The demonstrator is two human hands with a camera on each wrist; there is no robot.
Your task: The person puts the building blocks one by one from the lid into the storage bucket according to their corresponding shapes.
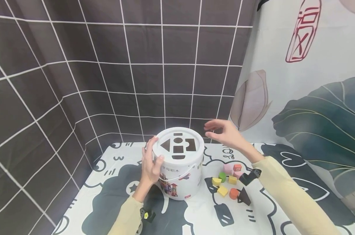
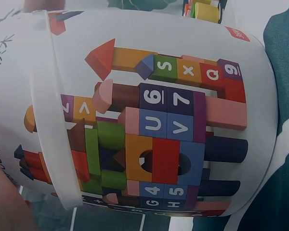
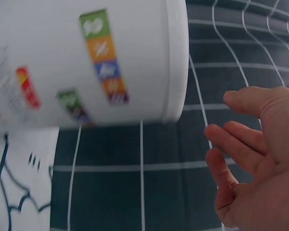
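Note:
A white toy-block bucket stands upright, its white lid pierced with dark shaped holes, including a triangle, a circle and squares. My left hand holds the bucket's left side near the top, thumb in front and fingertips at the lid rim. Printed lettered blocks and a pale strap handle fill the left wrist view. To the right of the lid, my right hand hovers in the air, fingers loosely bent and apart from the bucket. The right wrist view shows nothing in that hand.
Loose blocks lie on the cloth right of the bucket: a green one, a yellow one, an orange cylinder, a dark triangular one and several others. A dark grid curtain hangs behind; a leaf-patterned one hangs right.

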